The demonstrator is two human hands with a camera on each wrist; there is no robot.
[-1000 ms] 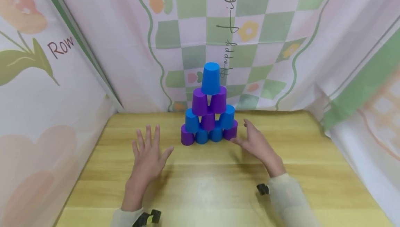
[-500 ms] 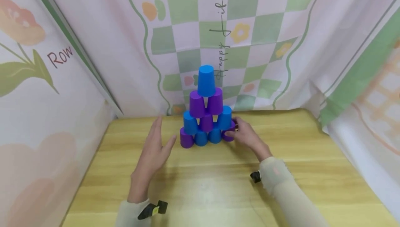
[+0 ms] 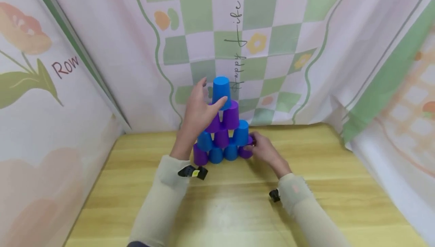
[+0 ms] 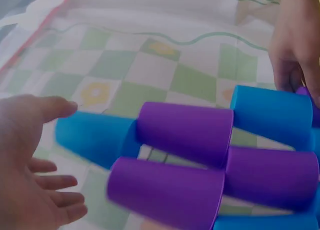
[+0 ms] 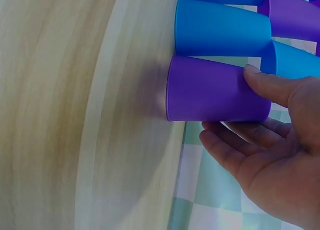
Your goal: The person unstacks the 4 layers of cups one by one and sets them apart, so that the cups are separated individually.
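Upside-down plastic cups stand in a pyramid on the table. A blue cup [image 3: 221,87] tops it. My left hand [image 3: 197,113] is raised around that cup, thumb in front and fingers spread on the left. In the left wrist view the thumb lies close to the blue cup [image 4: 97,137] and the other fingers stay apart from it; contact is unclear. Below it are purple cups [image 3: 231,115], the left one partly covered by the hand. My right hand [image 3: 266,149] holds the bottom-right purple cup [image 5: 215,89] between thumb and fingers.
The wooden table [image 3: 231,205] extends in front of the pyramid. Close behind the cups hangs a green-and-white checked curtain [image 3: 261,9]. More printed fabric [image 3: 37,133] flanks the left side, and another curtain [image 3: 391,126] the right.
My left hand has risen from above the table at left to the top blue cup. My right hand has moved in and taken hold of the bottom-right purple cup. The pyramid still stands.
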